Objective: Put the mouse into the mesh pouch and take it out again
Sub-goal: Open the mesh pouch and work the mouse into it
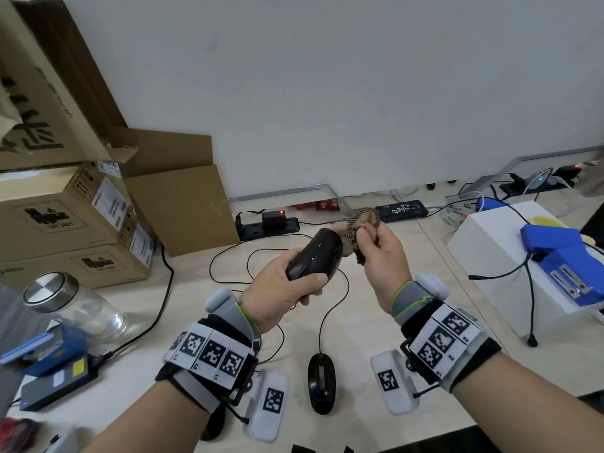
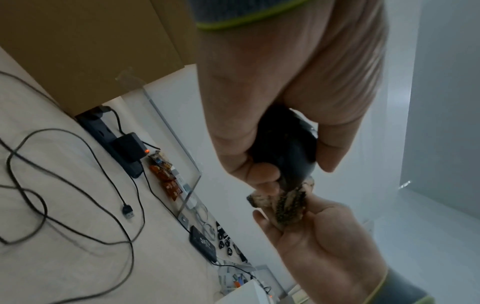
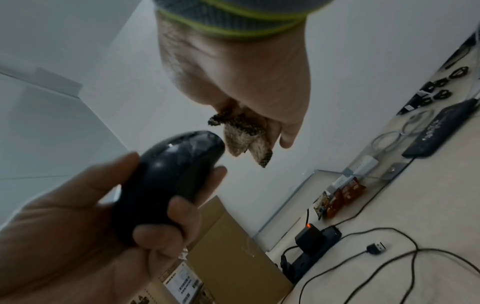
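My left hand (image 1: pixel 287 289) grips a glossy black mouse (image 1: pixel 315 256) in the air above the table, its nose pointing up and to the right. My right hand (image 1: pixel 379 253) clutches a bunched tan mesh pouch (image 1: pixel 362 220) with dark speckled edging. The mouse's nose sits right at the pouch. In the right wrist view the mouse (image 3: pixel 168 185) lies bare in the left hand (image 3: pixel 78 236), just clear of the pouch (image 3: pixel 241 133). The left wrist view shows the mouse (image 2: pixel 285 152) meeting the pouch (image 2: pixel 288 201).
A second black wired mouse (image 1: pixel 322 382) lies on the table (image 1: pixel 376 371) below my hands, its cable looping back. Cardboard boxes (image 1: pixel 81 207) stack at the left. A glass jar (image 1: pixel 75 305), a power strip (image 1: pixel 268 223) and a white box (image 1: pixel 510 250) with blue devices surround the space.
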A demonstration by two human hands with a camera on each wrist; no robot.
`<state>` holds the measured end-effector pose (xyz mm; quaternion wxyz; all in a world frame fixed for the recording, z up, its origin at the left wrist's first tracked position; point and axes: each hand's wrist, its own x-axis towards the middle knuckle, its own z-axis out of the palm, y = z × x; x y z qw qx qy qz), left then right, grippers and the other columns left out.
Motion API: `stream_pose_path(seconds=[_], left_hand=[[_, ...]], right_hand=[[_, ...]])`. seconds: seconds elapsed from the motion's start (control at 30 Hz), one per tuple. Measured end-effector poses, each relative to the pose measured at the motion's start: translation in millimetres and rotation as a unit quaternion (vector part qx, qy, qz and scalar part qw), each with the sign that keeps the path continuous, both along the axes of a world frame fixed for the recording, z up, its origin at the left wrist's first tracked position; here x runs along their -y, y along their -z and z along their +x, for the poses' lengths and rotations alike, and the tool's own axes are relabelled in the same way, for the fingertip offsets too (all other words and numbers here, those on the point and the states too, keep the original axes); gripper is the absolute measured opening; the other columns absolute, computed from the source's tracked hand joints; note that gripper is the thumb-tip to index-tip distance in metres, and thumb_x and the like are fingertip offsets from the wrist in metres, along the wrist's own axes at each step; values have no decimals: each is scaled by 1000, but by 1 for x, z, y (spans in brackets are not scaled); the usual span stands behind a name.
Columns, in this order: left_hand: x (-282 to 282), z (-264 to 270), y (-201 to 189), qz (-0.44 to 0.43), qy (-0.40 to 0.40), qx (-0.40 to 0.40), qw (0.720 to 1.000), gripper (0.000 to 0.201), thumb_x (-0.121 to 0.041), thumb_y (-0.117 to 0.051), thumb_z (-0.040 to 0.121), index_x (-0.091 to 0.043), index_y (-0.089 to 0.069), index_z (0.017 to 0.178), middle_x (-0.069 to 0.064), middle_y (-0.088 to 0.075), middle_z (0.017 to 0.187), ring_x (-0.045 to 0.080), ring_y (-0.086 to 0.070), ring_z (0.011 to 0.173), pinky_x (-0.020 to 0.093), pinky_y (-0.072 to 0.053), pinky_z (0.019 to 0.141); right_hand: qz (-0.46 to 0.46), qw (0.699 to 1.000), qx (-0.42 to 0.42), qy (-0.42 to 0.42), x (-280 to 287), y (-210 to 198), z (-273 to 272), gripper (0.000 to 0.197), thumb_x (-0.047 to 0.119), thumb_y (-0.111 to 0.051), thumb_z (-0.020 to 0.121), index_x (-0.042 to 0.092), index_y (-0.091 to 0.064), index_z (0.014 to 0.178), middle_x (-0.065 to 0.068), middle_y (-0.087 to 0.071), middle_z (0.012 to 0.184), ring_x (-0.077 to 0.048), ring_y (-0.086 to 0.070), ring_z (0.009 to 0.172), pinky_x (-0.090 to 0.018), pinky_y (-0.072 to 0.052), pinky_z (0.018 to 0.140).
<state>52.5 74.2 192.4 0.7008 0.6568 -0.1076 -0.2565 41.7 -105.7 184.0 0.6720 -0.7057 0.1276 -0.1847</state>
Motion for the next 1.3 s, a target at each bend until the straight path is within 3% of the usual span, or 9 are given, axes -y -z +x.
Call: stream_pose_path(seconds=[0.13, 0.27, 0.37, 0.5, 0.63, 0.8, 0.9, 1.03, 1.3], left_hand=[[-3, -1, 6, 76, -69, 72, 992, 44, -28, -84, 64, -17, -65, 102, 2, -67, 80, 16, -58, 66, 32, -47, 60], [2, -3, 8, 161, -97, 165, 968, 21, -31, -75, 66, -26, -69, 86, -8, -69, 73, 13, -62, 67, 29, -51, 62], [-1, -5, 16, 192, -106, 139, 966, 54, -45, -57, 53, -13, -64, 96, 3, -65, 90, 24, -63, 91, 38, -53, 87], [-1, -8, 12, 229, -131, 227, 937, 23, -26, -75, 66, -18, -70, 88, -6, -70, 76, 9, -65, 71, 20, -51, 66], [0, -10, 5, 219, -125, 251, 935, 42, -24, -82, 68, -25, -72, 109, -12, -73, 93, -1, -67, 85, 18, -52, 81], [2, -13, 3, 207, -129, 200, 949, 16, -20, -60, 70, -14, -65, 83, 0, -65, 77, 20, -57, 70, 33, -51, 74], [-2, -8, 8, 230, -118, 229, 938, 10, -22, -74, 73, -22, -67, 81, -8, -67, 72, 13, -62, 68, 26, -51, 65], [-8, -5, 12, 164, -167, 161, 959, 30, -31, -81, 71, -29, -70, 99, 0, -69, 94, 13, -67, 80, 24, -54, 67], [3, -1, -1, -178, -165, -132, 961, 24, -13, -56, 93, -3, -57, 115, 13, -69, 100, 24, -67, 88, 33, -59, 74]], right_hand=[[-19, 999, 38, -22, -6, -7, -2, 12, 21, -50, 95, 17, -60, 102, -2, -73, 97, -15, -68, 93, -34, -53, 85], [-283, 948, 107, -94, -36, -8, -29, 22, 18, -53, 89, 17, -60, 110, -6, -66, 109, -18, -58, 102, -36, -47, 92], [-373, 890, 195, -174, -62, -10, -47, 24, 16, -48, 93, 8, -63, 110, -6, -63, 122, -23, -51, 122, -33, -32, 110], [-359, 912, 123, -155, -40, -1, -26, 28, 23, -45, 91, 15, -58, 114, 0, -64, 118, -20, -55, 114, -38, -27, 114], [-279, 959, 7, -49, -26, 4, -16, 22, 29, -45, 89, 18, -53, 106, -5, -64, 98, -30, -58, 94, -39, -47, 81], [-341, 906, 179, -177, -64, -4, -45, 22, 15, -47, 94, 11, -59, 112, -4, -60, 122, -23, -49, 122, -29, -30, 111], [-355, 911, 128, -166, -42, 3, -25, 24, 21, -44, 93, 19, -56, 114, 1, -63, 119, -19, -54, 113, -26, -22, 112], [-168, 984, -47, -24, 1, 11, 1, 22, 29, -50, 88, 19, -57, 107, 0, -67, 96, -22, -62, 88, -49, -51, 88], [117, 992, 7, -42, -26, -3, -8, 9, 17, -53, 98, 20, -61, 98, -6, -69, 99, -18, -64, 94, -47, -51, 92]])
